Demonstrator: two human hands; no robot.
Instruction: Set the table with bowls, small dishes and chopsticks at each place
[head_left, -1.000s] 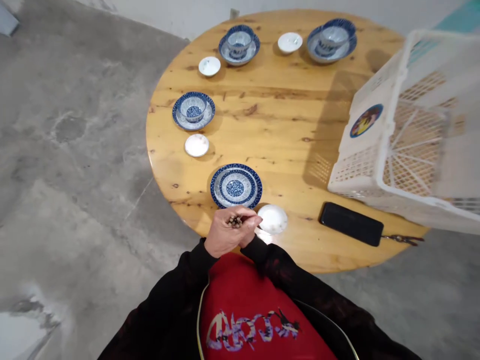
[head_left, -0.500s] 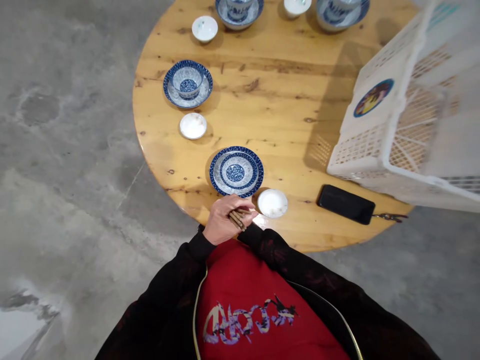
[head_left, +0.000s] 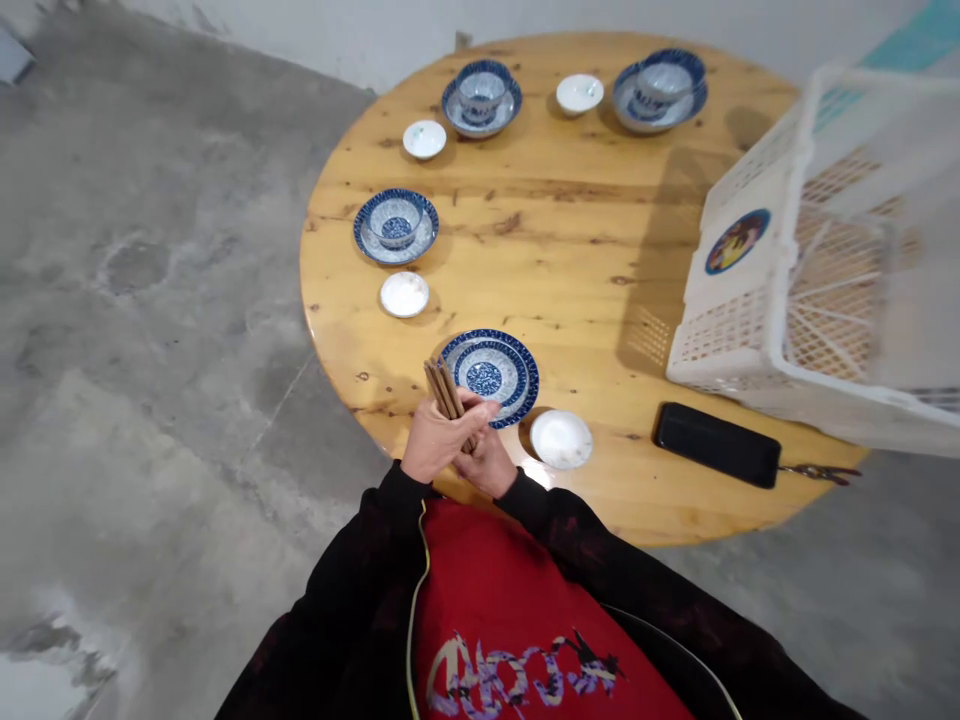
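A bundle of brown wooden chopsticks (head_left: 445,388) is gripped in my left hand (head_left: 435,440), its upper ends pointing away from me. My right hand (head_left: 486,462) is closed around the lower ends, partly behind the left fingers. Just beyond both hands lies a blue-and-white plate (head_left: 527,385) with a patterned bowl (head_left: 484,377) on it, partly covered by my left hand. To the right of my hands sits a small white dish (head_left: 561,439).
A white plastic crate (head_left: 731,310) stands on the right of the round wooden table (head_left: 525,270). A black phone (head_left: 718,444) with a keychain lies before it. Plate-and-bowl sets (head_left: 396,228) and small white dishes (head_left: 404,295) stand along the left and far edges.
The chopsticks have swung from pointing toward me to pointing away, up and left. My right hand shows more clearly now. The view has tipped up, revealing the far table edge and wall.
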